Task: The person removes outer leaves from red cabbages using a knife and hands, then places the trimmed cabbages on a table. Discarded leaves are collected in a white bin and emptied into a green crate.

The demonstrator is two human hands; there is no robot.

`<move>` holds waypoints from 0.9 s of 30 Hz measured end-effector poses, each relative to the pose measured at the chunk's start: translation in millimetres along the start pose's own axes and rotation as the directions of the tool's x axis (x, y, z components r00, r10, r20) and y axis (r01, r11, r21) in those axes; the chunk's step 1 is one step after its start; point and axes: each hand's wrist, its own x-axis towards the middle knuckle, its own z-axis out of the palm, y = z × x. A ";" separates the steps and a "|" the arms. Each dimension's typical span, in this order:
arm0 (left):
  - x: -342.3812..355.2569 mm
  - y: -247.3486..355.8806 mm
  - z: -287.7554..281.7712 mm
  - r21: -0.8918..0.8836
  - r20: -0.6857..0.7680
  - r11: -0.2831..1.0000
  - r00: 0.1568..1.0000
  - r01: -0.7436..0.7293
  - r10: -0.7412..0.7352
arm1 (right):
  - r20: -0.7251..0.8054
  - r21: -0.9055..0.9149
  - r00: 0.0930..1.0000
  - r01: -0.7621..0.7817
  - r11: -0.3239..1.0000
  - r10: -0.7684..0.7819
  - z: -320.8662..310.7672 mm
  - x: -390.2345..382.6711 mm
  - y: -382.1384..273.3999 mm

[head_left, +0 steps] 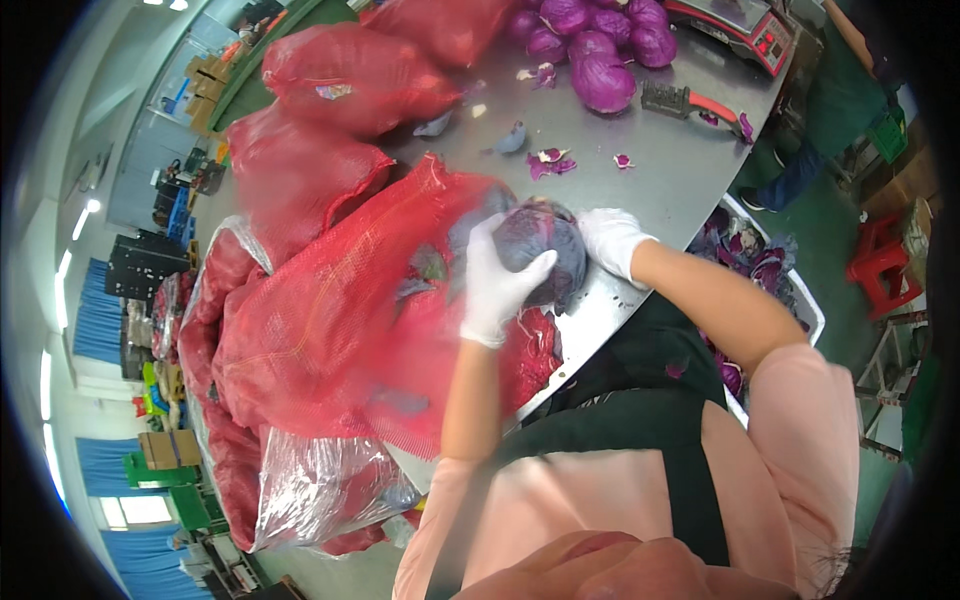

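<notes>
A red cabbage with dull, bluish outer leaves rests at the mouth of a red mesh sack on the metal table. My left hand, in a white glove, grips its left side with thumb and fingers apart around it. Against its right side lies my gloved right hand, the fingers curled in toward the cabbage and partly hidden. More dark leaves show through the mesh beside my left wrist.
Trimmed purple cabbages are piled at the far side, near a scale and a red-handled knife. Full red sacks line the left. A white bin of leaf scraps stands right of me; a person is beyond.
</notes>
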 end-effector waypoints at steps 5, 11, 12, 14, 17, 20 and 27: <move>-53.5 15.3 6.6 0.158 -0.014 0.959 0.970 -0.237 0.242 | 0.162 0.027 0.987 -0.011 1.000 0.006 9.4 6.5 19.4; -84.6 5.2 -5.8 0.099 -0.007 0.993 0.998 -0.064 0.065 | 0.413 0.803 0.907 -0.316 0.505 -0.089 18.5 -29.1 32.5; -78.2 4.5 -6.3 0.095 0.018 0.991 0.995 -0.099 0.098 | 0.390 0.802 0.918 -0.301 0.516 -0.072 20.0 -29.2 32.1; -70.2 5.1 -7.4 0.102 0.056 0.980 0.984 -0.173 0.168 | 0.340 0.800 0.940 -0.271 0.536 -0.032 21.7 -29.2 29.0; -51.4 5.7 -4.2 0.154 0.093 0.956 0.967 -0.249 0.237 | -0.001 0.877 0.997 0.037 0.478 -0.075 14.5 -37.8 26.3; -31.4 12.1 10.7 0.164 0.081 0.971 0.984 -0.171 0.160 | -0.385 0.479 0.905 0.365 0.799 -0.183 25.3 -39.3 37.6; -17.9 41.0 17.7 0.381 0.116 0.919 0.992 -0.097 0.057 | -0.058 0.215 0.997 0.069 0.974 -0.058 -17.5 -55.3 11.3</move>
